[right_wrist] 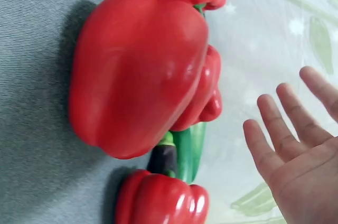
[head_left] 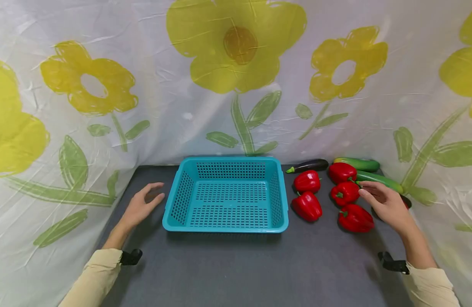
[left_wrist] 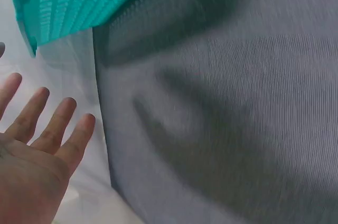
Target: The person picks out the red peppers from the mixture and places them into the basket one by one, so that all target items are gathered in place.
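A turquoise perforated basket (head_left: 225, 232) stands on the dark table between the two hands, with nothing in it. My left hand (head_left: 141, 206) hovers to its left, fingers spread and apart from it; the left wrist view shows the bare palm (left_wrist: 31, 171). Over on the right, my right hand (head_left: 386, 204) is held above the vegetables, its fingers loosely extended and holding nothing. Nearest to it are red bell peppers (head_left: 356, 218), the closest large in the right wrist view (right_wrist: 137, 76). Two more red peppers (head_left: 307, 206) lie beside the basket's right side.
Behind the peppers lie a dark eggplant (head_left: 310, 165) and green cucumber-like vegetables (head_left: 356, 164), (head_left: 382, 181). Another dark vegetable (head_left: 406, 201) is partly hidden by the right hand. A flower-printed sheet (head_left: 159, 106) encloses the table's back and sides.
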The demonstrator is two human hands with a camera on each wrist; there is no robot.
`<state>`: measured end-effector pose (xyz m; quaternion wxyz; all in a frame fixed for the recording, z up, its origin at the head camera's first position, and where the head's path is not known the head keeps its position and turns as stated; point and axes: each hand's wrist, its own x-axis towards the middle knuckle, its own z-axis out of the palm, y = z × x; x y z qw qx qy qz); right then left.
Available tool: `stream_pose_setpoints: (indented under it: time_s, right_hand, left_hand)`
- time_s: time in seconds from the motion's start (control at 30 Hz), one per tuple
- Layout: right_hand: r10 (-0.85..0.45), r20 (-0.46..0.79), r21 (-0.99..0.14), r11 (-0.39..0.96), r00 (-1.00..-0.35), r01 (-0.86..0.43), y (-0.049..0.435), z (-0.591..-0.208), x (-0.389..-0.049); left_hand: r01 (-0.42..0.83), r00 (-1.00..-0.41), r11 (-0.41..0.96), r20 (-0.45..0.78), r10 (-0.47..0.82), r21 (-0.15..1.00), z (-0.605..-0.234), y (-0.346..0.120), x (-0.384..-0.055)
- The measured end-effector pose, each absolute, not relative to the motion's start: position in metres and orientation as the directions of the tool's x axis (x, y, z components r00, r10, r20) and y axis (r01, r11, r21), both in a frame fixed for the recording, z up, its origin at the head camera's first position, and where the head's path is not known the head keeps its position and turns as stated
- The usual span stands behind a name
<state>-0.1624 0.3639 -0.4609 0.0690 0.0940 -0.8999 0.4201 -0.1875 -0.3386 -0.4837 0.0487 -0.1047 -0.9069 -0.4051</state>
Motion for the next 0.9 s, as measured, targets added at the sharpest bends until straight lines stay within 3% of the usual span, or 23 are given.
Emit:
stream_pose_setpoints:
  time_s: [0.13,0.33,0.5,0.9]
  right_hand:
    - [-0.095,0.238,-0.794,0.554,-0.967,-0.250,0.367,-0.471,-0.158]
    - [-0.120,0.211,-0.848,0.472,-0.970,-0.243,0.372,-0.478,-0.152]
    - [-0.165,0.185,-0.855,0.460,-0.969,-0.241,0.377,-0.486,-0.152]
    - [-0.264,0.129,-0.808,0.531,-0.956,-0.255,0.386,-0.497,-0.152]
  left_hand:
    - [0.269,-0.963,0.537,0.210,0.169,0.800,-0.490,-0.334,-0.186]
    - [0.224,-0.970,0.437,0.155,0.187,0.871,-0.498,-0.326,-0.186]
    - [0.206,-0.970,0.432,0.127,0.205,0.878,-0.503,-0.317,-0.190]
    - [0.348,-0.934,0.491,0.250,0.254,0.799,-0.512,-0.303,-0.206]
